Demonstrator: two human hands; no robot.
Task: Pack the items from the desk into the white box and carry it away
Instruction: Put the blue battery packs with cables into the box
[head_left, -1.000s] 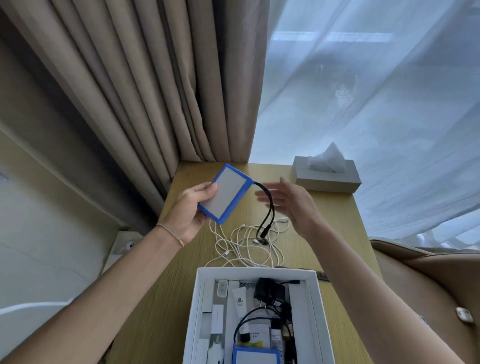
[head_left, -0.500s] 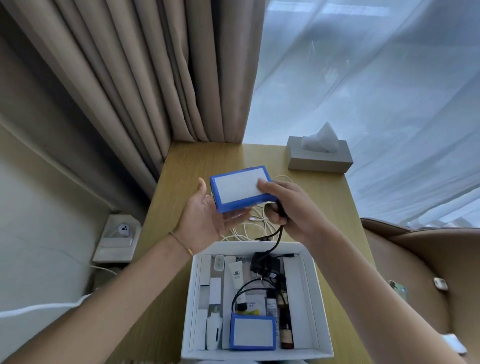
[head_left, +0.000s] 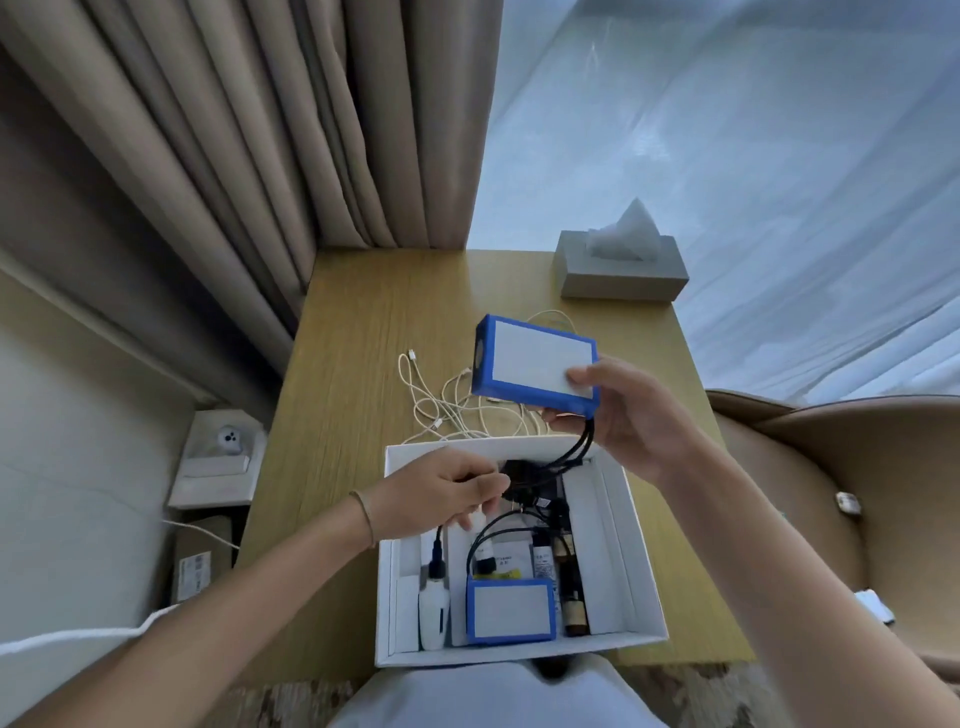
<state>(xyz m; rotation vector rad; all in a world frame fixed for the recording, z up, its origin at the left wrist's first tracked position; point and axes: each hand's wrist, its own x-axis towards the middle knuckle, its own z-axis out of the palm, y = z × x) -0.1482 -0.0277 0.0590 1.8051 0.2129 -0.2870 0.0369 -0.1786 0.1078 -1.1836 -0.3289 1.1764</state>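
My right hand (head_left: 631, 415) grips a blue-edged pack with a white face (head_left: 535, 364) above the far edge of the white box (head_left: 644, 551). Black cables (head_left: 574, 453) hang from the pack down into the box. My left hand (head_left: 441, 496) is inside the box at its far left and pinches the black cable there. A second blue pack (head_left: 510, 610), a white device (head_left: 434, 616), small bottles (head_left: 571, 597) and cartons lie in the box. A tangle of white cables (head_left: 457, 405) lies on the wooden desk (head_left: 363, 364) beyond the box.
A grey tissue box (head_left: 621, 270) stands at the desk's far right corner. Beige curtains (head_left: 260, 130) hang behind the desk on the left. A tan armchair (head_left: 857, 493) stands to the right. A low white stand with a small white gadget (head_left: 228, 441) sits left of the desk.
The blue pack passed from my left hand to my right hand and moved right. My left hand dropped into the box and took the black cable. The view tilted down.
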